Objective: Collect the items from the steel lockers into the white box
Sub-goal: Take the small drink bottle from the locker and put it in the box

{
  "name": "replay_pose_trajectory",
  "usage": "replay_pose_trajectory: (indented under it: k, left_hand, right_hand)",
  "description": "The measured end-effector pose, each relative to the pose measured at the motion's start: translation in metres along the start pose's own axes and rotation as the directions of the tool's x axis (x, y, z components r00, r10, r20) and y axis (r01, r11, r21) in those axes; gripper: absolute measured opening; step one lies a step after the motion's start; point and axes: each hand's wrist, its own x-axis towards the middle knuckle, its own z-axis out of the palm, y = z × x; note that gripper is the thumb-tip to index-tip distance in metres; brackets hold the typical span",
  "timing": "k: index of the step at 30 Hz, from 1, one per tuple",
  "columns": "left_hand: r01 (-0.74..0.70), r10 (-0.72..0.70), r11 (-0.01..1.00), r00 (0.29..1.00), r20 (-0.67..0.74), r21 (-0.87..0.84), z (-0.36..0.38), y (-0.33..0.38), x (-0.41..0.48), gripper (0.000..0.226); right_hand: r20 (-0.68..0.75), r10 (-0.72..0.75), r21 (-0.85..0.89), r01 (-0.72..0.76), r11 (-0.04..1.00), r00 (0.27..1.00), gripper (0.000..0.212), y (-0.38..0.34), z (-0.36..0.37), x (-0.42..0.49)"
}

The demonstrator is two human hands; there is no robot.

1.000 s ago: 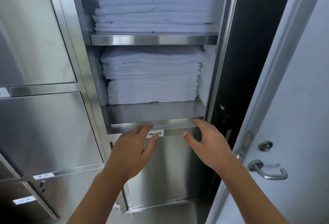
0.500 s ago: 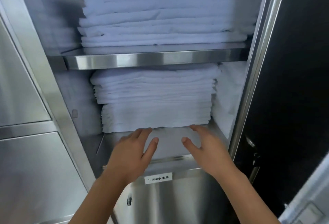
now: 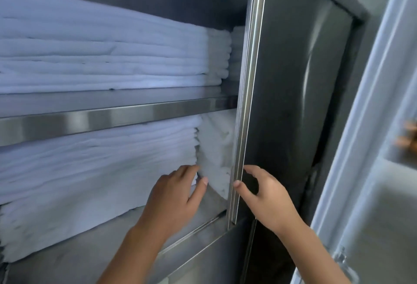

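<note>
Head view, close on open steel locker [image 3: 293, 103]. Two compartments visible, split by horizontal steel shelf [image 3: 112, 117]. Upper compartment: tall stack of folded white linens [image 3: 101, 58] resting on shelf, with second narrower white stack [image 3: 237, 53] tucked behind, against right wall. Lower compartment: second stack of folded white linens [image 3: 90, 170] lying on locker floor, filling most of the width; to its right, separate white bundle [image 3: 216, 152] standing on edge, wedged between stack and vertical steel frame post [image 3: 246, 103]. Left hand [image 3: 178, 195] inside lower compartment, fingers loosely spread and unclenched, fingertips touching right end of lower stack, thumb pointing toward upright bundle; nothing gripped. Right hand [image 3: 264, 195] outside compartment, just right of frame post, fingers curved and apart, thumb tip touching post edge; nothing enclosed. Both forearms entering from bottom of frame. Right of locker: pale door frame [image 3: 361, 125], blurred. Clear latch or fitting [image 3: 343, 263] at lower right, too blurred to identify. White box not in frame.
</note>
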Motion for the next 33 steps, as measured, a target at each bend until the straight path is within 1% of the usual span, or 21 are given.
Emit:
replay_pose_trajectory:
  k: [3, 6, 9, 13, 15, 18, 21, 23, 26, 28, 30, 33]
  left_hand:
    - [-0.042, 0.042, 0.999, 0.999, 0.018, -0.014, 0.0, -0.007, 0.001, 0.059]
    - [-0.076, 0.076, 0.996, 0.997, 0.004, -0.038, -0.004, -0.017, 0.0, 0.062]
    - [-0.083, 0.082, 0.995, 0.997, -0.014, -0.052, -0.011, -0.026, 0.0, 0.064]
    - [-0.105, 0.105, 0.993, 0.995, -0.001, -0.051, -0.015, -0.033, -0.002, 0.063]
    - [-0.106, 0.107, 0.993, 0.994, 0.011, -0.042, -0.013, -0.037, -0.003, 0.055]
    - [-0.097, 0.098, 0.994, 0.995, 0.014, -0.044, -0.008, -0.041, -0.005, 0.046]
    - [-0.089, 0.09, 0.995, 0.995, 0.043, -0.034, -0.005, -0.04, -0.006, 0.048]
    - [-0.07, 0.071, 0.997, 0.996, 0.062, -0.016, -0.004, -0.04, -0.007, 0.048]
    - [-0.032, 0.031, 0.999, 0.998, 0.051, 0.023, -0.004, -0.048, -0.011, 0.045]
    - [0.018, -0.02, 0.999, 0.999, 0.05, 0.051, -0.003, -0.055, -0.015, 0.046]
    - [0.067, -0.071, 0.996, 0.995, 0.064, 0.065, 0.002, -0.057, -0.018, 0.049]
    - [0.107, -0.111, 0.992, 0.991, 0.075, 0.063, 0.014, -0.05, -0.024, 0.05]
  right_hand:
    - [-0.026, 0.035, -0.035, -0.036, 0.999, 0.999, 0.061, -0.005, 0.001, -0.008]
    - [-0.043, 0.046, -0.066, -0.049, 0.997, 0.998, 0.06, -0.014, 0.007, -0.012]
    - [-0.052, 0.033, -0.078, -0.037, 0.996, 0.998, 0.06, -0.023, 0.013, -0.012]
    - [-0.073, 0.011, -0.094, -0.018, 0.995, 0.997, 0.062, -0.025, 0.019, -0.01]
    - [-0.086, 0.03, -0.046, -0.034, 0.998, 0.996, 0.062, -0.019, 0.024, -0.006]
    - [-0.087, 0.126, 0.107, -0.116, 0.987, 0.988, 0.062, -0.002, 0.037, 0.007]
    - [-0.065, 0.223, 0.192, -0.207, 0.959, 0.973, 0.062, 0.017, 0.056, 0.02]
    - [-0.027, 0.258, 0.235, -0.245, 0.941, 0.966, 0.061, 0.026, 0.071, 0.027]
    - [0.013, 0.264, 0.36, -0.251, 0.898, 0.964, 0.05, 0.031, 0.09, 0.036]
    - [-0.004, 0.28, 0.432, -0.251, 0.867, 0.96, 0.046, 0.032, 0.099, 0.039]
    - [-0.025, 0.275, 0.459, -0.234, 0.857, 0.961, 0.044, 0.035, 0.105, 0.039]
    - [-0.013, 0.236, 0.49, -0.199, 0.849, 0.972, 0.042, 0.037, 0.107, 0.036]
